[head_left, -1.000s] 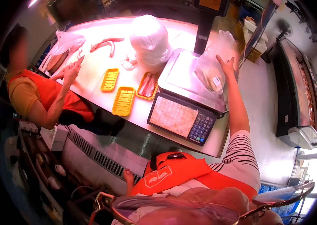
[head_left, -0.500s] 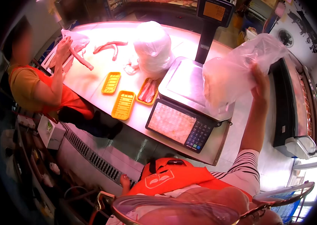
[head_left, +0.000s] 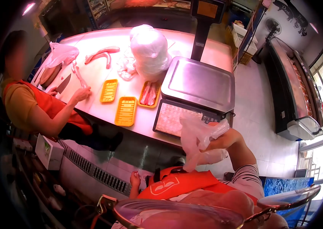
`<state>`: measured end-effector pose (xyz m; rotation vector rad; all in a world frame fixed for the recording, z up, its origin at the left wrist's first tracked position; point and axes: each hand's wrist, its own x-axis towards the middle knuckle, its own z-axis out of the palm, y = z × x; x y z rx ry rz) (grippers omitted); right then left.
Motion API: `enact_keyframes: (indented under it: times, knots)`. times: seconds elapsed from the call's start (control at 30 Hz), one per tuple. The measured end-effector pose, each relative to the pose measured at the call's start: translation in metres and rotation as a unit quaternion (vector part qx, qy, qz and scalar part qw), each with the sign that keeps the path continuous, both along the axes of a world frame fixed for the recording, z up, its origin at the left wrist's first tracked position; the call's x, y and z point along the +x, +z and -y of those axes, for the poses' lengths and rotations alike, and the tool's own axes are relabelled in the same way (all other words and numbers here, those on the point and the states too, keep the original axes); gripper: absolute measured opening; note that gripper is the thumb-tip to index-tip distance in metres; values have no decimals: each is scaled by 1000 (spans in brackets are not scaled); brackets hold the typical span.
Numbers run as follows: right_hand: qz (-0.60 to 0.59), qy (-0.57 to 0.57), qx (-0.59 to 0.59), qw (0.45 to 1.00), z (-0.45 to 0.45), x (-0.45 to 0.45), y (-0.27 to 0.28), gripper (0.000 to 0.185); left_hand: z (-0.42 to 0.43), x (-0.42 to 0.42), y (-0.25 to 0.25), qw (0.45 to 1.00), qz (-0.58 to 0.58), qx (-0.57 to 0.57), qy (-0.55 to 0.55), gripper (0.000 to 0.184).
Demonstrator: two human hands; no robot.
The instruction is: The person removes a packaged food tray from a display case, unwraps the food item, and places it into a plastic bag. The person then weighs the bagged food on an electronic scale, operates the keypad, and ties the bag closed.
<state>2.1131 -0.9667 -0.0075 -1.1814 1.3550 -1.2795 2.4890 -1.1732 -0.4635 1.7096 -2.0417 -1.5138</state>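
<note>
My right hand [head_left: 219, 142] is closed on a thin clear plastic bag [head_left: 196, 133]. The bag hangs crumpled in front of my apron and over the keypad side of the scale [head_left: 197, 84]; part of the hand is hidden by it. Low at my left side, my left hand [head_left: 134, 179] has its fingers curled, and what is in them, if anything, is hidden. A yellow tray with meat strips [head_left: 149, 94] stands beside the scale. Two more yellow trays [head_left: 125, 111] lie left of it with nothing in them.
Across the counter [head_left: 92, 89], a co-worker [head_left: 35, 103] holds a knife [head_left: 63, 84] and touches a meat strip [head_left: 78, 74]. A large stack of plastic bags [head_left: 149, 53] stands behind the trays. A display case [head_left: 293, 91] is at the right.
My right hand has come down and toward me with the bag, from beside the scale to near my apron. The co-worker's hand has lowered the meat strip to the counter.
</note>
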Motion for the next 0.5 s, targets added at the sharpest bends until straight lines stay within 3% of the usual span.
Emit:
enact_keyframes:
  times: [0.03, 0.13, 0.3, 0.4, 0.5]
  knots:
    - [3, 36, -9, 999, 13, 14, 0, 25, 7, 5, 19, 999, 15, 32, 6, 14]
    - [-10, 87, -28, 996, 66, 59, -15, 24, 35, 60, -10, 988, -30, -136, -65, 15]
    - [-63, 108, 83, 989, 172, 139, -64, 21, 69, 183, -19, 991, 36, -132, -2, 20]
    - [-206, 202, 8, 957, 229, 173, -147, 20, 65, 256, -15, 985, 84, -142, 50, 20]
    - [-364, 181, 117, 906, 264, 203, -234, 24, 52, 312, -32, 980, 133, -101, 108, 19]
